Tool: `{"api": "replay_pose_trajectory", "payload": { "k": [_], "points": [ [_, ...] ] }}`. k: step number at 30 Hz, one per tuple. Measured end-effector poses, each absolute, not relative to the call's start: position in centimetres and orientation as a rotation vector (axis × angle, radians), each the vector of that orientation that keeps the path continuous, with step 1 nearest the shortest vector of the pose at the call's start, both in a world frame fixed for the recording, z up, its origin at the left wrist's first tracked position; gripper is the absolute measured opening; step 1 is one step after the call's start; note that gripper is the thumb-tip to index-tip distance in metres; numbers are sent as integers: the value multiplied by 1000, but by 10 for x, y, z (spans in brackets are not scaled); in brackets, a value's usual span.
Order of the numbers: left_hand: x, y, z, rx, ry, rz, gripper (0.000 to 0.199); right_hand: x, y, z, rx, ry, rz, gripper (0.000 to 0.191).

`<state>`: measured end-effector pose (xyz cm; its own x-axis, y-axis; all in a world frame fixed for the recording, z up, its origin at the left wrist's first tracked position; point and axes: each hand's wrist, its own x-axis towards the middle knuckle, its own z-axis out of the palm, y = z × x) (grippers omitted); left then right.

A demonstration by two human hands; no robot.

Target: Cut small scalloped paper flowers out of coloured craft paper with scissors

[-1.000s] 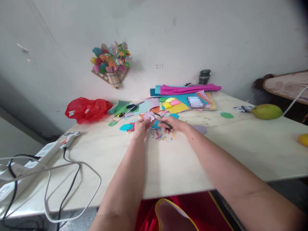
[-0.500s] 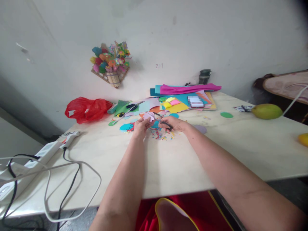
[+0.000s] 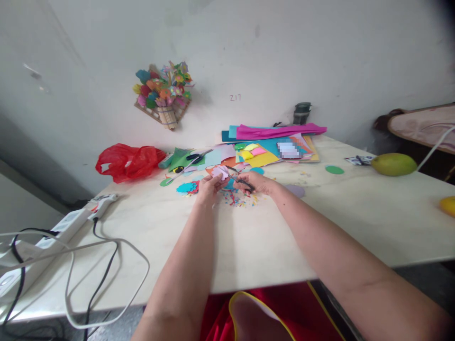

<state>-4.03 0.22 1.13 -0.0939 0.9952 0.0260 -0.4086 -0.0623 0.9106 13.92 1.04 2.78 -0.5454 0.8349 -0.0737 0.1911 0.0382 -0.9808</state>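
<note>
My left hand [image 3: 210, 184] pinches a light purple paper piece [image 3: 220, 172] with a scalloped edge. In my right hand [image 3: 256, 182] is a pair of dark-handled scissors [image 3: 246, 183], its blades parted at the right edge of the purple paper. Small coloured paper scraps [image 3: 240, 199] lie scattered on the table below both hands. To the left of my left hand sits a pile of blue scalloped paper pieces [image 3: 186, 188], with some red ones beside it. Part of a blue piece shows under the hands.
Coloured sheets [image 3: 268, 158] and a phone [image 3: 288, 150] lie at the back. Another pair of scissors [image 3: 195, 157] rests near a red plastic bag [image 3: 130, 161]. A power strip [image 3: 67, 222] with looping cables occupies the left; a green-yellow mango [image 3: 394, 164] is at right.
Both hands stay in nearly the same place. The purple paper has turned slightly between the left fingers beside the scissors.
</note>
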Motion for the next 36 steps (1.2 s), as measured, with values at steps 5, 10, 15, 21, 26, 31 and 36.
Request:
{"api": "replay_pose_trajectory", "payload": {
  "k": [5, 10, 15, 21, 26, 31, 36],
  "points": [
    [-41, 3, 10, 867, 916, 1476, 12, 137, 6, 32, -1068, -1729, 1571, 14],
    [-41, 4, 9, 865, 918, 1473, 15, 136, 8, 30, -1054, -1720, 1580, 20],
    [-41, 3, 9, 867, 919, 1474, 15, 135, 8, 30, -1040, -1713, 1573, 20],
    [-39, 2, 11, 851, 911, 1496, 9, 133, 8, 31, -1047, -1679, 1577, 20],
    [-38, 0, 12, 837, 899, 1503, 13, 135, 9, 30, -1036, -1703, 1560, 14],
    [-38, 0, 12, 830, 881, 1492, 13, 137, 6, 33, -1043, -1690, 1560, 8],
    [-37, -1, 12, 803, 853, 1480, 14, 137, 11, 27, -959, -1710, 1549, 14]
  ]
}}
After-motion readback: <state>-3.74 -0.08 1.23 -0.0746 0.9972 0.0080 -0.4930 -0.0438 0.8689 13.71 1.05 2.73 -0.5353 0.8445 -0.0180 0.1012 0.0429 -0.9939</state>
